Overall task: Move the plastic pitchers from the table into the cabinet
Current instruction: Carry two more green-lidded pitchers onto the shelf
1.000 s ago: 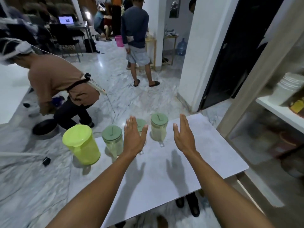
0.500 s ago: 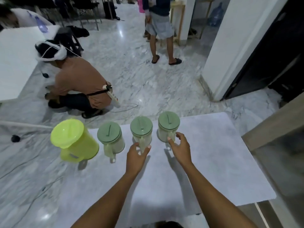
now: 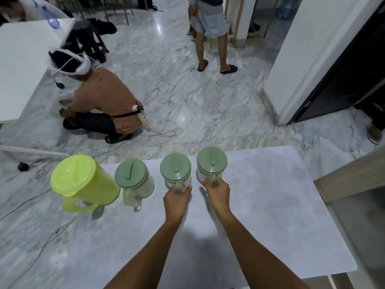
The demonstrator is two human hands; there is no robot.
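- Your left hand (image 3: 177, 202) and right hand (image 3: 217, 192) each close round a clear jug's handle.
- All four jugs sit on the surface (image 3: 270, 215); none stored.

table (image 3: 260, 215): grey top | far edge: lime pitcher (image 3: 83, 182); apparently three green-lidded pitchers (image 3: 134, 178)

Single head-worn wide-angle view, aimed forward and steeply down, table (image 3: 270, 215) seen close from its near edge, marble floor (image 3: 177, 97) taken in beyond, no second view supplied.
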